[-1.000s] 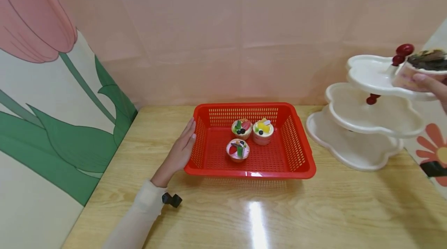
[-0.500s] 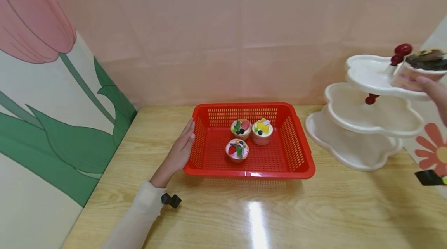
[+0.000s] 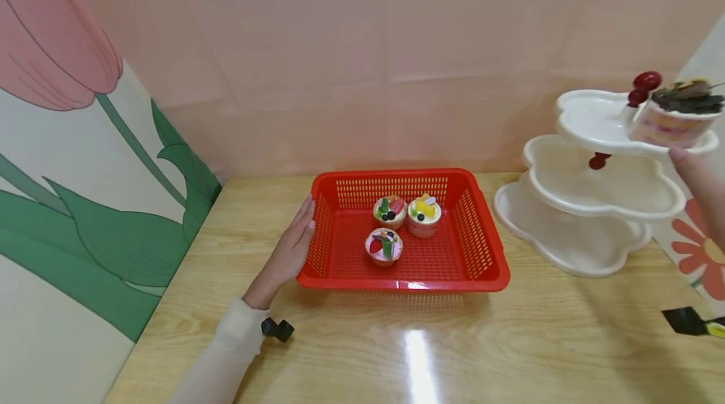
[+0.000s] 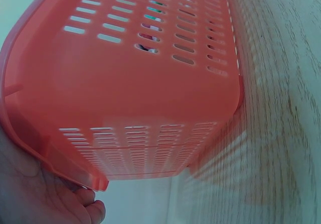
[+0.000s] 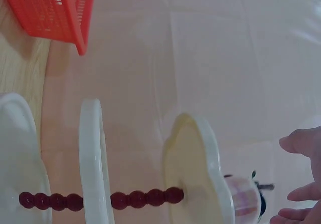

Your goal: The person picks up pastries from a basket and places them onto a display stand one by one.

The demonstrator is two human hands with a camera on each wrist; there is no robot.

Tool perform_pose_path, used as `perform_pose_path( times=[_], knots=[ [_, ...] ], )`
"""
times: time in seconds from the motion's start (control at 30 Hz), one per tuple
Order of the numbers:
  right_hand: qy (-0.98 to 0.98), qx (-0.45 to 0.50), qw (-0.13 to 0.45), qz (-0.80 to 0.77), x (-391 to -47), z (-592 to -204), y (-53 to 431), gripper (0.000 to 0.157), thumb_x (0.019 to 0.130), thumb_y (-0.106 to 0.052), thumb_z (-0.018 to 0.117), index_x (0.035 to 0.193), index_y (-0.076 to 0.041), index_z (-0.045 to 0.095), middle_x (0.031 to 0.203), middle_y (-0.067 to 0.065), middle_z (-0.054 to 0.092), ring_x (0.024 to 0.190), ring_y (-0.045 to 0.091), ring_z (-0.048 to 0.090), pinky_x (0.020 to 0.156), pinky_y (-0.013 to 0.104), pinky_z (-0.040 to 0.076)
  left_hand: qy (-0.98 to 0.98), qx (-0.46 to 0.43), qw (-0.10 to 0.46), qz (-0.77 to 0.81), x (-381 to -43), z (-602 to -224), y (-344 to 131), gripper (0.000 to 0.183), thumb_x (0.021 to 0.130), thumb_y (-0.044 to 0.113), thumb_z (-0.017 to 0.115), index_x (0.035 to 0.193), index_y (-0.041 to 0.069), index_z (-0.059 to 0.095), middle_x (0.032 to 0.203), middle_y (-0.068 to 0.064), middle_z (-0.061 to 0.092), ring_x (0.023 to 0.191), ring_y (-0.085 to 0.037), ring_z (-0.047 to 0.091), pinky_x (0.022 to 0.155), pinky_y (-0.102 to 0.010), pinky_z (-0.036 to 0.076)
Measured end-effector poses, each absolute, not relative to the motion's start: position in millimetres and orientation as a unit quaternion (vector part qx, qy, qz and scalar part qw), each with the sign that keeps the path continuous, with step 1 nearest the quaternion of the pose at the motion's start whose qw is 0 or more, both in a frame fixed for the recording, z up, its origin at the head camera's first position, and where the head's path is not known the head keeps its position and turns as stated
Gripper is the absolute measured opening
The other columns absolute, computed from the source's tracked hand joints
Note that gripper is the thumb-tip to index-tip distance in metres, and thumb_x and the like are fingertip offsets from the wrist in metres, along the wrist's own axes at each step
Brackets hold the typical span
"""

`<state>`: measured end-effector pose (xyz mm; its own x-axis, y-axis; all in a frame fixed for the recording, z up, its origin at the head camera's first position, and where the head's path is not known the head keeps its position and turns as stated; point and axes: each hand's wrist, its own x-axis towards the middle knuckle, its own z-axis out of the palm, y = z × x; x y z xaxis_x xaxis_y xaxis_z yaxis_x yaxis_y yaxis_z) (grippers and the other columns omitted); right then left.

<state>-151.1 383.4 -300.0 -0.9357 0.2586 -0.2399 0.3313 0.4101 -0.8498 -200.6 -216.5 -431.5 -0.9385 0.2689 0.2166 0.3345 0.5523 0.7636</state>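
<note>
My left hand (image 3: 289, 246) lies along the left side of the red plastic basket (image 3: 362, 284), fingers nearly straight against its rim. In the left wrist view, those fingers (image 4: 75, 204) sit just under the rim. A pink-and-white layered cupcake (image 3: 674, 127) with dark chocolate-like shavings stands on the top tier (image 3: 595, 121) of a white cloud-shaped cake stand. My right hand (image 3: 702, 193) is just in front of this cupcake, partly out of frame. In the right wrist view, the right hand (image 5: 305, 181) is apart from the cupcake (image 5: 244, 196), its fingers loose and holding nothing.
Three smaller fruit-topped cupcakes (image 3: 389, 212) stand inside the basket. Below the top tier, the stand has a middle tier (image 3: 629, 187) and a bottom tier (image 3: 566, 246), joined by red beads (image 5: 138, 199). A pink backdrop (image 3: 351, 77) hangs behind the wooden table (image 3: 340, 347).
My right hand has let go of the chocolate-topped cupcake and drawn back down and toward me, leaving it on the top tier. The left hand keeps its place at the basket.
</note>
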Motion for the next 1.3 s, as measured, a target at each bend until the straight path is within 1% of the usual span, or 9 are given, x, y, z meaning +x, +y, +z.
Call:
perform_pose_path(
  times=[0.07, 0.13, 0.23, 0.4, 0.6, 0.77, 0.97, 1.13, 1.3],
  knots=[
    [0.858, 0.157, -0.065, -0.485, -146, -296, 367, 0.080, 0.101, -0.060, 0.042, 0.165, -0.022, 0.012, 0.153, 0.039, 0.031, 0.094, 0.052, 0.066, 0.046, 0.044, 0.052, -0.881, -0.172, 0.035, -0.440, -201, -431, -216, 0.053, 0.113, 0.023, 0.028, 0.162, 0.005, 0.017, 0.171, -0.002, 0.005, 0.155, -0.023, 0.008, 0.122, -0.053, 0.016],
    [0.868, 0.138, -0.185, -0.440, -140, -292, 347, 0.064, 0.102, -0.045, 0.054, 0.159, -0.028, 0.031, 0.115, 0.020, 0.069, 0.052, 0.024, 0.066, 0.032, 0.036, 0.046, -0.881, -0.172, 0.033, -0.439, -201, -431, -216, 0.053, 0.113, 0.024, 0.028, 0.162, 0.006, 0.016, 0.170, 0.002, 0.004, 0.155, -0.021, 0.008, 0.122, -0.051, 0.015],
    [0.856, 0.091, -0.345, -0.374, -134, -292, 325, 0.059, 0.096, -0.030, 0.070, 0.148, -0.042, 0.045, 0.110, -0.020, 0.066, 0.069, -0.010, 0.059, 0.049, 0.012, 0.049, -0.881, -0.170, 0.033, -0.441, -200, -431, -216, 0.053, 0.113, 0.024, 0.027, 0.162, 0.006, 0.016, 0.170, 0.003, 0.004, 0.155, -0.020, 0.007, 0.123, -0.050, 0.015],
    [0.813, -0.025, -0.482, -0.325, -132, -300, 311, 0.062, 0.089, -0.035, 0.077, 0.146, -0.020, 0.058, 0.152, -0.007, 0.049, 0.134, 0.006, 0.046, 0.103, 0.012, 0.036, -0.881, -0.165, 0.035, -0.442, -199, -433, -215, 0.053, 0.113, 0.024, 0.029, 0.162, 0.005, 0.018, 0.170, 0.003, 0.006, 0.155, -0.020, 0.009, 0.123, -0.050, 0.015],
    [0.795, -0.040, -0.469, -0.383, -124, -313, 298, 0.064, 0.088, -0.033, 0.079, 0.142, -0.005, 0.059, 0.147, -0.003, 0.054, 0.129, 0.004, 0.049, 0.088, 0.005, 0.041, -0.880, -0.167, 0.030, -0.444, -197, -435, -213, 0.053, 0.113, 0.023, 0.029, 0.162, 0.005, 0.018, 0.170, 0.005, 0.006, 0.155, -0.020, 0.009, 0.123, -0.049, 0.015],
    [0.800, -0.048, -0.424, -0.422, -120, -312, 280, 0.062, 0.086, -0.005, 0.077, 0.145, -0.009, 0.057, 0.146, -0.005, 0.054, 0.131, 0.009, 0.048, 0.104, 0.016, 0.038, -0.879, -0.169, 0.044, -0.444, -200, -434, -215, 0.052, 0.113, 0.022, 0.029, 0.161, 0.004, 0.019, 0.170, 0.003, 0.007, 0.155, -0.022, 0.010, 0.123, -0.049, 0.014],
    [0.819, -0.135, -0.416, -0.371, -123, -313, 263, 0.059, 0.085, -0.013, 0.082, 0.139, -0.003, 0.061, 0.139, -0.001, 0.063, 0.122, -0.007, 0.055, 0.108, 0.015, 0.038, -0.880, -0.169, 0.040, -0.442, -201, -433, -217, 0.052, 0.113, 0.023, 0.028, 0.162, 0.005, 0.018, 0.170, 0.004, 0.006, 0.155, -0.020, 0.009, 0.123, -0.049, 0.014],
    [0.833, -0.179, -0.380, -0.359, -129, -320, 249, 0.067, 0.074, 0.002, 0.087, 0.137, -0.004, 0.064, 0.132, 0.013, 0.067, 0.114, -0.011, 0.058, 0.100, 0.010, 0.041, -0.878, -0.166, 0.038, -0.447, -202, -434, -217, 0.053, 0.113, 0.024, 0.028, 0.162, 0.006, 0.018, 0.170, 0.005, 0.005, 0.155, -0.019, 0.009, 0.123, -0.048, 0.014],
    [0.854, -0.205, -0.337, -0.339, -136, -327, 238, 0.083, 0.062, 0.011, 0.090, 0.138, -0.009, 0.064, 0.130, 0.001, 0.068, 0.109, -0.015, 0.056, 0.097, 0.005, 0.039, -0.876, -0.168, 0.038, -0.451, -202, -433, -216, 0.053, 0.113, 0.024, 0.029, 0.162, 0.005, 0.018, 0.170, 0.005, 0.006, 0.155, -0.020, 0.009, 0.123, -0.048, 0.014]
  ],
)
